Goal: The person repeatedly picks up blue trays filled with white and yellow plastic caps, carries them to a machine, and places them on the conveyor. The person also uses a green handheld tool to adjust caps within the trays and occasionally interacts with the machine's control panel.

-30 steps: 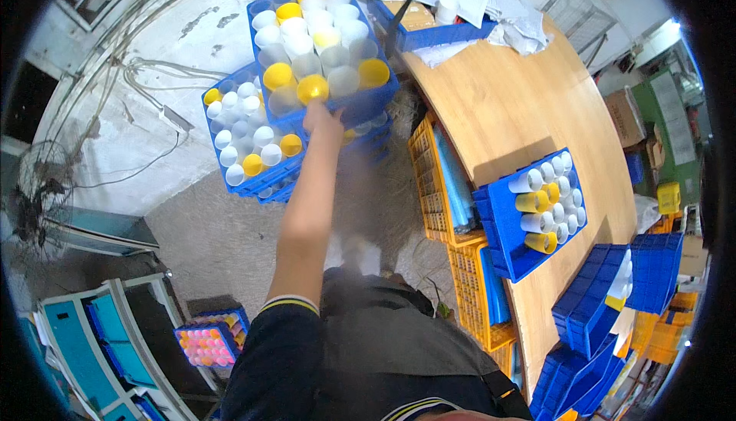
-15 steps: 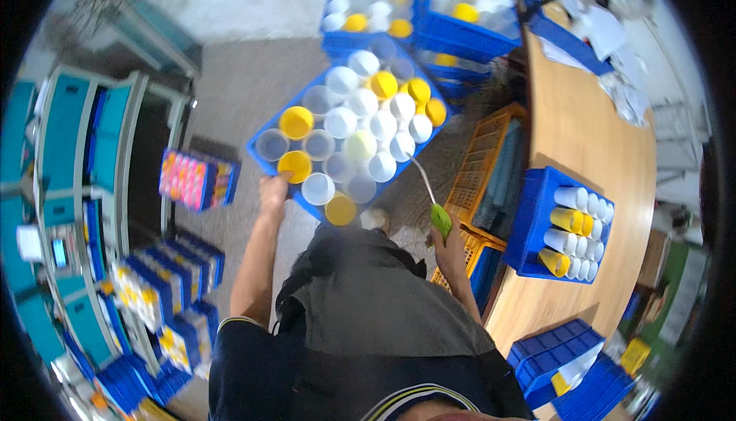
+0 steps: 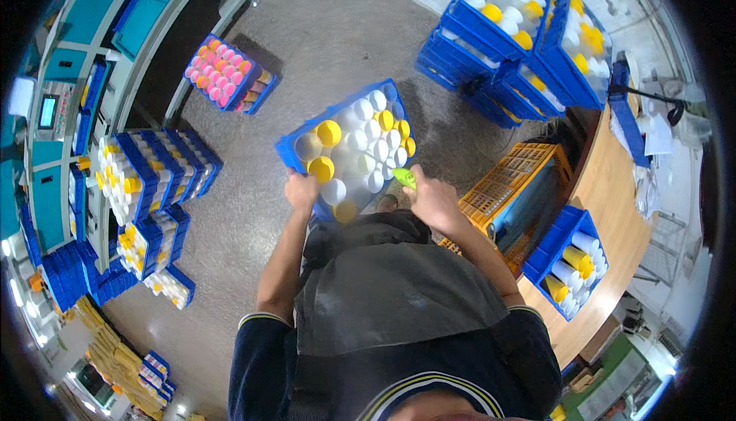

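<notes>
My left hand (image 3: 301,189) is closed on the near left edge of a blue crate (image 3: 290,150). The crate is tilted in front of me and packed with round, hollow, cup-like tubes, mostly white, with several yellow tubes (image 3: 328,133) among them. My right hand (image 3: 433,202) is wrapped round the bright green handle (image 3: 405,178) of a slim tool. From the handle a thin pale rod reaches in over the white tubes (image 3: 379,150) at the crate's near right side; I cannot tell whether its tip touches one.
Stacked blue crates (image 3: 491,41) stand at the far right, others (image 3: 153,168) at the left. A crate of pink tubes (image 3: 222,72) sits on the floor. An orange basket (image 3: 510,183) is beside the wooden table (image 3: 613,191), which bears another blue crate (image 3: 548,268).
My view has turned, shifting the surroundings. The crate sits lower and tilts differently in my left hand. My right hand has come up, bringing the green handle close to the crate's right edge.
</notes>
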A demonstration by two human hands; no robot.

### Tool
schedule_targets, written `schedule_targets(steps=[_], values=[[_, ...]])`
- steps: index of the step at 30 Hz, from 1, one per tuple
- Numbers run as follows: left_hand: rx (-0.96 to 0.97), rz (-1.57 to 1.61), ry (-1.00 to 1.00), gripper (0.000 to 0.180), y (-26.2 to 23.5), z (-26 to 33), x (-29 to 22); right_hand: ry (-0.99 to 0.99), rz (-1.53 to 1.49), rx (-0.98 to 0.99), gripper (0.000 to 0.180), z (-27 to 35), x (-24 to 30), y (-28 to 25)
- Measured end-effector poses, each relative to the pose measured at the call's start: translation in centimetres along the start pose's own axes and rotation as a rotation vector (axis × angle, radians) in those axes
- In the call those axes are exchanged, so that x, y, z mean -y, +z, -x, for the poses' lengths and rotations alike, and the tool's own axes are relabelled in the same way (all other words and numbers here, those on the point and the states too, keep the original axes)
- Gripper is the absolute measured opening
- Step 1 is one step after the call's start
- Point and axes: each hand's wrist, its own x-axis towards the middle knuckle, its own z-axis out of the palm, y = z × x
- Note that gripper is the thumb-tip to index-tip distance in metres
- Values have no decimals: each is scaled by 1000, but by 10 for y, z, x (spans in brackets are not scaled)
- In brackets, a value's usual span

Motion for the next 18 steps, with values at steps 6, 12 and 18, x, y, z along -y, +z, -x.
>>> schedule_targets(steps=[6,12,18], values=[[29,173,-22,47,-45,-48,54,69,145,-210,41,-83,29,-3],[25,367,2,28,-72,-74,82,182,167,-326,45,-138,48,-52],[27,329,-9,28,-75,-65,71,89,202,-301,51,-156,69,-93]])
